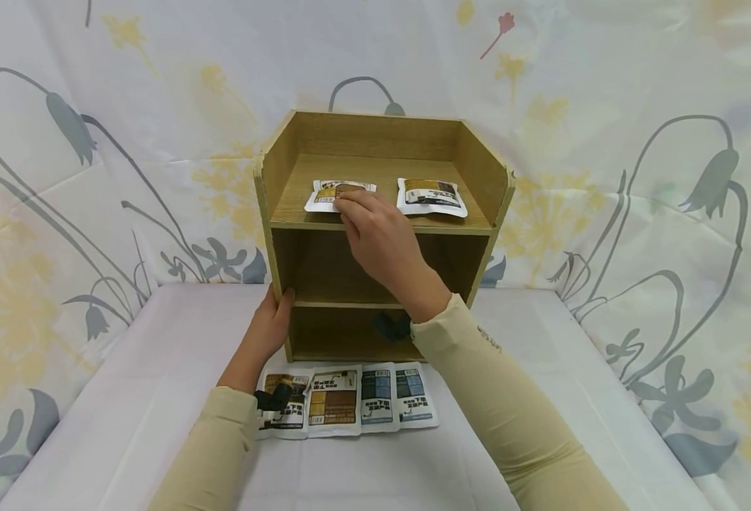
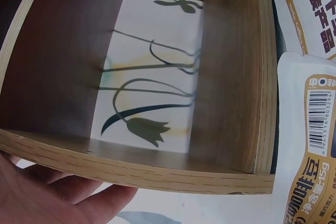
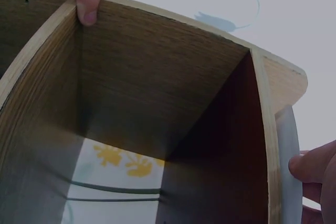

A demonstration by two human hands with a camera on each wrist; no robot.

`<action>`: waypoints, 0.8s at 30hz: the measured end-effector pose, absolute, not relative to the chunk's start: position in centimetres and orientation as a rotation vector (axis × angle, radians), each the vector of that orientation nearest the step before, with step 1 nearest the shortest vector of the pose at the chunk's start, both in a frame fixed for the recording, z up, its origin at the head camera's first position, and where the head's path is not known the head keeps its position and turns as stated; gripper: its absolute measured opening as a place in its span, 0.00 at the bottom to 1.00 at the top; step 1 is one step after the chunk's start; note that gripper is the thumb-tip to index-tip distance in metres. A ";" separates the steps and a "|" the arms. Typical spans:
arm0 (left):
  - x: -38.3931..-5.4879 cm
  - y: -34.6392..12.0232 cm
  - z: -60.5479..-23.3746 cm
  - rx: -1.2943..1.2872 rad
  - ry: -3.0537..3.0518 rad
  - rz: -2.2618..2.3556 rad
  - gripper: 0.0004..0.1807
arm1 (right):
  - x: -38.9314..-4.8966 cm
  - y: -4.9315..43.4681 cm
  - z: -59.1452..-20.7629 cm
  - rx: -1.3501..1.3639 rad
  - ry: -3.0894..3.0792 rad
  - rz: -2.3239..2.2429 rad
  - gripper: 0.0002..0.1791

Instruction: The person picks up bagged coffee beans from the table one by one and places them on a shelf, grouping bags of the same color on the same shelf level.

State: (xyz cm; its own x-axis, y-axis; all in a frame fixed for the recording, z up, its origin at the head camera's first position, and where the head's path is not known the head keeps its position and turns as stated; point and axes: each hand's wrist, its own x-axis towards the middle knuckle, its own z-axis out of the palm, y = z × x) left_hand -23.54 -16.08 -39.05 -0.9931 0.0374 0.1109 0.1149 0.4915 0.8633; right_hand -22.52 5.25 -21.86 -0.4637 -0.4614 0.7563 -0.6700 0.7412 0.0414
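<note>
Atop the wooden shelf (image 1: 382,169) lie two packets (image 1: 431,197), fingers (image 1: 359,209) pinching one.

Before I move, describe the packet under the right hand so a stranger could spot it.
Find the wooden shelf unit and look along the front of its top board. Yours is the left packet there, white-edged, printed yellow and brown. Unlike the right packet, it has the right hand on it.

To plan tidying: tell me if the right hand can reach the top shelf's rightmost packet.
Probably yes: the rightmost packet lies near the right hand with nothing visibly between, though that hand holds the other packet.
</note>
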 end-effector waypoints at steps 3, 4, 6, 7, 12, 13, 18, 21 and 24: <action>-23.5 -16.1 -38.9 -0.135 -2.649 -1.542 0.37 | -22.7 5.2 -21.8 0.843 -2.163 0.338 0.13; -23.5 -16.1 -38.9 -0.134 -2.649 -1.543 0.37 | -22.8 5.1 -21.8 0.843 -2.169 0.341 0.13; -23.4 -16.1 -38.9 -0.132 -2.652 -1.544 0.37 | -22.9 5.0 -21.8 0.842 -2.178 0.343 0.13; -23.4 -16.1 -38.9 -0.131 -2.652 -1.544 0.37 | -22.9 5.0 -21.9 0.843 -2.181 0.344 0.13; -23.3 -16.1 -39.0 -0.125 -2.652 -1.542 0.36 | -22.9 4.9 -21.9 0.836 -2.189 0.327 0.13; -23.3 -16.1 -39.0 -0.125 -2.651 -1.541 0.36 | -22.9 4.9 -21.9 0.835 -2.189 0.324 0.13; -23.3 -16.0 -38.9 -0.130 -2.649 -1.533 0.35 | -23.0 4.9 -21.9 0.835 -2.182 0.328 0.13; -23.3 -16.0 -38.9 -0.131 -2.648 -1.536 0.36 | -23.1 4.9 -21.9 0.835 -2.181 0.333 0.13; -23.3 -16.0 -38.9 -0.131 -2.648 -1.536 0.36 | -23.2 4.9 -21.9 0.836 -2.182 0.331 0.13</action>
State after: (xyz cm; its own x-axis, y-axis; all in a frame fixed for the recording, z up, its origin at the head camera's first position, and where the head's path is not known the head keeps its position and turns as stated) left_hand -23.29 -15.97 -38.91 -0.9933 0.0353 0.1097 0.1127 0.4943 0.8620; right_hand -23.19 4.88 -21.91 -0.4953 -0.4608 0.7364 -0.6587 0.7519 0.0274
